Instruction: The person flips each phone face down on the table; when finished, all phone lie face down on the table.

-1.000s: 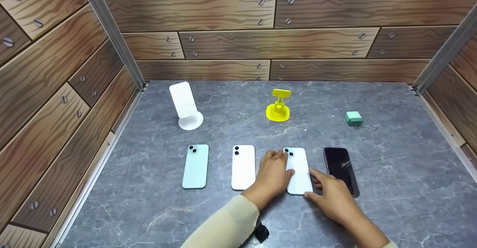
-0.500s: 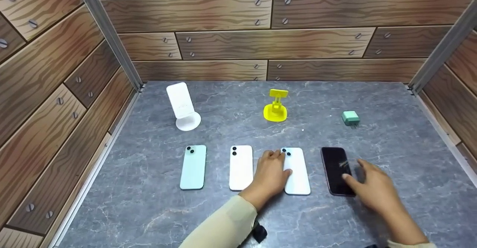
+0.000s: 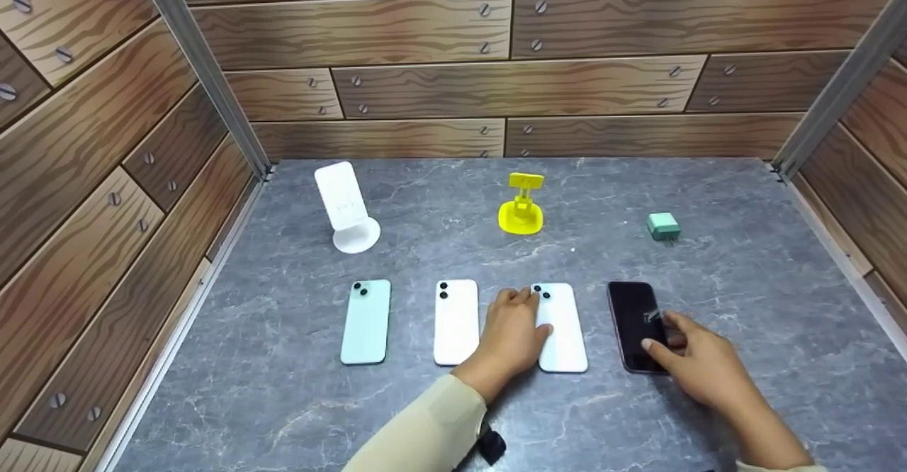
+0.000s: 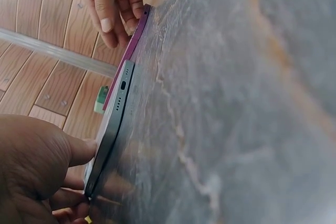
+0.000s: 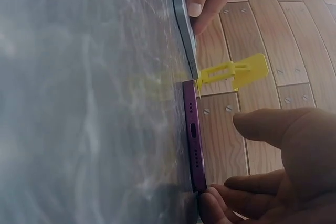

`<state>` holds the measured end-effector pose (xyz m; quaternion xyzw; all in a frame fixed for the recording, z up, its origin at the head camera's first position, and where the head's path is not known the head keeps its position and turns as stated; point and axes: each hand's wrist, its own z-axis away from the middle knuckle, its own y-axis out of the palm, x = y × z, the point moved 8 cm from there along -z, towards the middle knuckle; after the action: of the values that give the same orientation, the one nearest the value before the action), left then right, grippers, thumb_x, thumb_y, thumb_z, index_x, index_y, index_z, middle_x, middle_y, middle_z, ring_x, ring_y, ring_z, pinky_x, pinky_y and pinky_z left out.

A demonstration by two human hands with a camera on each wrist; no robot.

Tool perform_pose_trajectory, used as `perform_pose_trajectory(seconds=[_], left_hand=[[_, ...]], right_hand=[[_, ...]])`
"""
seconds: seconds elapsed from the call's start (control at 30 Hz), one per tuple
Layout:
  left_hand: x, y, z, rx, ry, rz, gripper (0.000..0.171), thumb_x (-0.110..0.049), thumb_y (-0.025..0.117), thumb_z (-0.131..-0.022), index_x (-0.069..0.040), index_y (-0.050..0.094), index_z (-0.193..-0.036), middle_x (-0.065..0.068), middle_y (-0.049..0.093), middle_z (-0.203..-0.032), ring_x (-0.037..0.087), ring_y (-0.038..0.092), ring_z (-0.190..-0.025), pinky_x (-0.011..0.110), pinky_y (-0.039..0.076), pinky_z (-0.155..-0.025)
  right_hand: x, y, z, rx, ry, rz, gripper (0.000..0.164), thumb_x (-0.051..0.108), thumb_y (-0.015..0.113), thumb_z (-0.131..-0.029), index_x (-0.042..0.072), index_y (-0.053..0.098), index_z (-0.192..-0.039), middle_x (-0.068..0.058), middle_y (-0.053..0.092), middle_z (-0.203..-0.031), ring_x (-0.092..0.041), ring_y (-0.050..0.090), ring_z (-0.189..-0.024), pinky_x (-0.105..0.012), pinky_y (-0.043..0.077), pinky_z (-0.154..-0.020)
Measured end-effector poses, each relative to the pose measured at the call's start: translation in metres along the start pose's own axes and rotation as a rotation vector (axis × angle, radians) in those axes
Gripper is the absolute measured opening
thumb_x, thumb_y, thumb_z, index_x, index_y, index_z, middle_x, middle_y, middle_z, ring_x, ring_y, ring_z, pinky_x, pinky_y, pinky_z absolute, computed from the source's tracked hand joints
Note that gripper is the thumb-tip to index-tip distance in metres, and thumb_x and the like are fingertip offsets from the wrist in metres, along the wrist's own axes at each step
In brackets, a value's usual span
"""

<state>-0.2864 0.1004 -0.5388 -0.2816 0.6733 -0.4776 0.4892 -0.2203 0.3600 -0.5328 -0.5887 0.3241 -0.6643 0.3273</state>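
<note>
My left hand holds the left edge of a pale blue smartphone, lying camera side up. Its thumb rests on the back, and its fingers sit at the side edge. At the right, a dark smartphone lies screen up, its purple frame visible in the right wrist view. My right hand is at that phone's right edge. In the right wrist view its fingers touch the lower side edge, while the thumb stays apart from the screen.
A mint green phone and a white phone lie to the left. Behind stand a white phone stand, a yellow phone stand and a green charger plug. Wood-patterned walls enclose the grey marbled table.
My right hand has let go of the pale blue phone and moved right to the dark phone, which now lies slightly straighter. My left hand has stayed on the pale blue phone.
</note>
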Motion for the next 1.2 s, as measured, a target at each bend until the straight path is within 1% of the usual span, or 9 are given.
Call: perform_pose_trajectory(seconds=[0.13, 0.23, 0.33, 0.43, 0.6, 0.73, 0.9, 1.0, 1.2], left_hand=[[0.000, 0.001, 0.000, -0.007, -0.019, 0.012, 0.058, -0.036, 0.072, -0.106, -0.004, 0.062, -0.153, 0.012, 0.063, -0.157, 0.029, 0.056, -0.143, 0.044, 0.045, -0.122], [-0.002, 0.000, 0.000, -0.035, -0.043, 0.039, 0.061, -0.036, 0.072, -0.105, -0.002, 0.060, -0.154, 0.015, 0.060, -0.159, 0.031, 0.054, -0.146, 0.046, 0.044, -0.122], [-0.010, -0.003, 0.001, -0.085, -0.038, 0.055, 0.065, -0.036, 0.073, -0.104, 0.000, 0.058, -0.155, 0.017, 0.058, -0.161, 0.033, 0.052, -0.147, 0.048, 0.043, -0.123], [-0.024, -0.004, 0.000, -0.113, -0.005, 0.045, 0.069, -0.039, 0.074, -0.103, 0.000, 0.056, -0.157, 0.016, 0.058, -0.162, 0.032, 0.051, -0.148, 0.046, 0.042, -0.124], [-0.054, 0.001, -0.004, -0.068, 0.059, -0.027, 0.079, -0.051, 0.076, -0.099, -0.007, 0.054, -0.160, 0.007, 0.057, -0.163, 0.025, 0.050, -0.151, 0.039, 0.038, -0.127], [-0.074, 0.010, -0.007, -0.034, 0.107, -0.109, 0.087, -0.062, 0.078, -0.094, -0.012, 0.054, -0.161, 0.002, 0.056, -0.164, 0.021, 0.049, -0.150, 0.035, 0.038, -0.126], [-0.086, 0.022, -0.008, 0.021, 0.135, -0.167, 0.096, -0.073, 0.078, -0.088, -0.015, 0.054, -0.161, 0.000, 0.053, -0.167, 0.018, 0.047, -0.149, 0.033, 0.039, -0.122], [-0.091, 0.028, -0.006, 0.046, 0.154, -0.192, 0.099, -0.077, 0.078, -0.086, -0.016, 0.055, -0.160, -0.002, 0.055, -0.165, 0.017, 0.048, -0.146, 0.031, 0.041, -0.117], [-0.100, 0.035, -0.005, 0.060, 0.200, -0.239, 0.100, -0.081, 0.075, -0.085, -0.016, 0.056, -0.159, -0.007, 0.062, -0.155, 0.014, 0.051, -0.138, 0.028, 0.044, -0.107]], right_hand=[[-0.001, 0.000, 0.000, 0.001, -0.003, -0.003, 0.085, 0.044, 0.070, -0.107, -0.015, 0.040, -0.159, -0.038, 0.063, -0.142, -0.048, 0.072, -0.120, -0.064, 0.057, -0.101], [-0.002, 0.000, 0.000, 0.007, 0.000, -0.009, 0.086, 0.045, 0.069, -0.107, -0.014, 0.039, -0.160, -0.038, 0.061, -0.146, -0.048, 0.071, -0.121, -0.064, 0.057, -0.101], [-0.003, -0.001, 0.001, 0.007, 0.005, -0.014, 0.086, 0.045, 0.070, -0.107, -0.014, 0.039, -0.161, -0.038, 0.061, -0.146, -0.048, 0.071, -0.121, -0.064, 0.057, -0.101], [-0.004, -0.001, 0.001, 0.002, 0.005, -0.025, 0.083, 0.040, 0.071, -0.106, -0.013, 0.039, -0.161, -0.038, 0.064, -0.141, -0.047, 0.072, -0.118, -0.063, 0.058, -0.101], [-0.004, 0.001, 0.004, -0.005, -0.003, -0.059, 0.075, 0.030, 0.072, -0.105, -0.012, 0.042, -0.160, -0.037, 0.068, -0.135, -0.045, 0.075, -0.115, -0.060, 0.060, -0.099], [-0.004, 0.001, 0.005, 0.004, -0.004, -0.069, 0.072, 0.028, 0.071, -0.106, -0.011, 0.043, -0.160, -0.037, 0.067, -0.137, -0.045, 0.074, -0.117, -0.058, 0.061, -0.099], [-0.002, 0.001, 0.003, -0.002, -0.019, -0.068, 0.071, 0.026, 0.071, -0.105, -0.012, 0.044, -0.159, -0.037, 0.068, -0.136, -0.045, 0.075, -0.116, -0.059, 0.061, -0.099], [-0.002, 0.001, 0.004, -0.002, -0.023, -0.073, 0.070, 0.025, 0.071, -0.105, -0.012, 0.044, -0.159, -0.037, 0.068, -0.136, -0.044, 0.075, -0.116, -0.058, 0.061, -0.099], [-0.005, 0.002, 0.004, 0.008, -0.009, -0.064, 0.070, 0.025, 0.071, -0.106, -0.011, 0.044, -0.160, -0.037, 0.068, -0.135, -0.044, 0.074, -0.116, -0.058, 0.060, -0.099]])
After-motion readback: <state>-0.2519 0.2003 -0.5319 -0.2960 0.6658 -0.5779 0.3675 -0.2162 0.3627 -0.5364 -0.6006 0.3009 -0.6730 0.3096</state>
